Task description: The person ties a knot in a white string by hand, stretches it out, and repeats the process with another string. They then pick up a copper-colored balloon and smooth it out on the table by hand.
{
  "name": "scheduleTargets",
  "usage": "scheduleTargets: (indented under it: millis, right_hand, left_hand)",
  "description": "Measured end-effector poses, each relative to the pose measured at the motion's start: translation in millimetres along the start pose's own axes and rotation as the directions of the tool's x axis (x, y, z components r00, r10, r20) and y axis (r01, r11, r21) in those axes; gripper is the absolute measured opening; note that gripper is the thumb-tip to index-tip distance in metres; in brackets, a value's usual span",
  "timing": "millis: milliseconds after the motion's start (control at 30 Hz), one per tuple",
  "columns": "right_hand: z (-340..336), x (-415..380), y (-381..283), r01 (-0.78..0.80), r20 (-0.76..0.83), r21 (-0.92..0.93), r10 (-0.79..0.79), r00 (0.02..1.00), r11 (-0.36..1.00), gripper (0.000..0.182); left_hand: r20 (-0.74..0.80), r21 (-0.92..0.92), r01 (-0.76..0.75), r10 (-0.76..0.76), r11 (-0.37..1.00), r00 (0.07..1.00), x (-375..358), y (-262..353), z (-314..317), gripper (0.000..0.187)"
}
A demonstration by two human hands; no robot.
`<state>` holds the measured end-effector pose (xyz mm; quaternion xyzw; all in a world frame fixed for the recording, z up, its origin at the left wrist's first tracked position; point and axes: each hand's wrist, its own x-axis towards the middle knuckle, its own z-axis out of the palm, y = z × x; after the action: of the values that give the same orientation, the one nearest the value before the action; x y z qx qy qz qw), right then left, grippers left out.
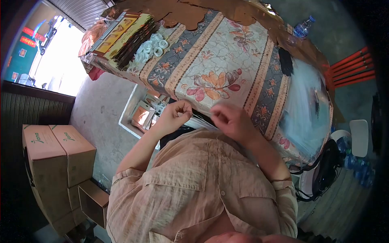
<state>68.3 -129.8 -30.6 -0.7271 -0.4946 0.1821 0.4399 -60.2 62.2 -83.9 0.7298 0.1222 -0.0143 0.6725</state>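
My left hand [176,115] is closed in a pinch in front of my shirt, near the table's front edge. What lies between its fingertips is too small to make out. Thin white strands [199,120] show in the gap between my hands, close to the left fingertips. My right hand [231,121] is curled closed a little way to the right, partly smeared by motion. Whether it grips a strand is hidden. Both hands are near the edge of the floral tablecloth [202,60].
White rolled coils [152,47] lie beside stacked printed packets [127,38] at the table's left. Clear plastic bags [306,105] cover its right end, near a water bottle [304,27]. A white box [129,111] holds items below. Cardboard boxes [48,162] stand left; a red chair [351,67], right.
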Motion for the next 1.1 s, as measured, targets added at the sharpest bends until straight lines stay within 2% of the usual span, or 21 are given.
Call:
scheduleTargets:
  millis: [33,100,133,200,333,433,500,633,733,800,833,900,967,1100]
  right_hand:
    - [4.1,0.2,-2.5,0.005,0.004,0.000,-0.005,1.000,1.000,0.011]
    - [11.6,0.4,-4.6,0.116,0.177,-0.214,-0.079,0.981,0.970,0.012]
    - [14.7,0.5,-4.1,0.120,0.177,-0.217,-0.082,0.981,0.969,0.012]
    - [20.2,0.9,-1.5,0.034,0.194,-0.344,0.036,0.980,0.938,0.013]
    - [26.8,1.1,1.3,0.037,0.134,-0.348,0.011,0.991,0.937,0.011]
    - [27.0,2.7,-0.6,0.031,0.115,-0.329,0.007,0.993,0.944,0.009]
    - [25.6,5.0,-8.4,-0.014,0.033,-0.262,0.023,0.999,0.965,0.007]
    - [25.3,10.5,-11.2,0.056,0.036,-0.232,-0.049,0.998,0.971,0.007]
    - [25.0,14.2,-9.0,0.047,0.058,-0.214,-0.036,0.998,0.976,0.009]
    - [20.7,15.5,-5.5,-0.018,0.093,-0.084,0.026,0.995,0.996,0.009]
    - [17.7,16.8,-7.8,-0.017,0.094,-0.086,0.025,0.995,0.996,0.009]
    - [10.2,19.6,-15.0,-0.125,0.152,0.065,0.114,0.982,0.990,0.011]
    - [10.5,19.9,-8.9,-0.151,0.170,0.099,0.133,0.976,0.984,0.012]
    - [5.8,22.9,-9.9,-0.160,0.197,0.106,0.137,0.971,0.981,0.013]
  left_hand:
    - [-0.008,0.005,-0.031,0.031,1.000,0.999,-0.5,4.2,-0.9,0.008]
    - [-0.017,0.010,-0.066,0.066,0.998,0.998,-0.4,11.0,-3.0,0.007]
    - [-0.007,0.019,-0.071,0.071,0.997,0.997,0.2,14.0,-4.4,0.006]
    - [0.002,0.026,-0.080,0.080,0.996,0.997,1.2,17.8,-5.5,0.006]
    - [-0.007,0.002,-0.082,0.082,0.997,0.997,1.2,19.7,-4.6,0.006]
    - [-0.010,-0.004,-0.089,0.089,0.996,0.996,0.9,20.9,-3.9,0.005]
    - [-0.003,-0.030,-0.099,0.099,0.995,0.995,0.6,23.0,-3.4,0.005]
    - [0.021,-0.003,-0.105,0.105,0.994,0.994,-0.3,26.6,-4.1,0.004]
    - [0.035,0.012,-0.115,0.114,0.993,0.993,1.9,24.1,-6.5,0.005]
    - [0.037,0.022,-0.128,0.127,0.992,0.991,2.2,25.1,-7.0,0.005]
    - [0.061,0.038,-0.114,0.111,0.993,0.992,1.4,29.0,-7.3,0.005]
    - [0.085,0.054,-0.101,0.096,0.993,0.992,0.1,37.6,-6.7,0.007]
    - [0.090,0.189,-0.233,0.219,0.954,0.972,0.1,44.5,-3.5,0.012]
    - [0.090,0.159,-0.265,0.254,0.951,0.963,7.7,36.4,-2.2,0.013]
